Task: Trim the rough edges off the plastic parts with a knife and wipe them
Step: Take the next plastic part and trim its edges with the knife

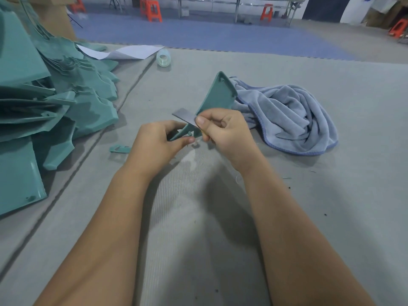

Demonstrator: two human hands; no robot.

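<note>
My two forearms reached forward over the grey ribbed surface (198, 228). My left hand (154, 144) gripped the lower end of a teal plastic part (217, 96), fingers curled around its ribbed base. The part stood tilted, its rounded upper corner pointing away from me and to the right. My right hand (223, 131) pinched a flat grey blade (183, 115) between thumb and fingers; the blade lay against the left edge of the part, just above my left hand. The blade's handle, if any, was hidden inside the grip.

A small teal offcut (119, 149) lay on the surface just left of my left hand. A few dark specks and thin shavings were scattered to the right of my right forearm.

A crumpled blue-grey cloth (287, 120) lay on the surface to the right, just behind the held part. A heap of teal plastic parts (55, 96) filled the left side, stacked unevenly.

Farther off, a clear roll of tape (163, 58) lay near a white paper sheet (130, 51). Beyond the surface, orange stools (152, 9) stood on the blue floor (198, 34).
</note>
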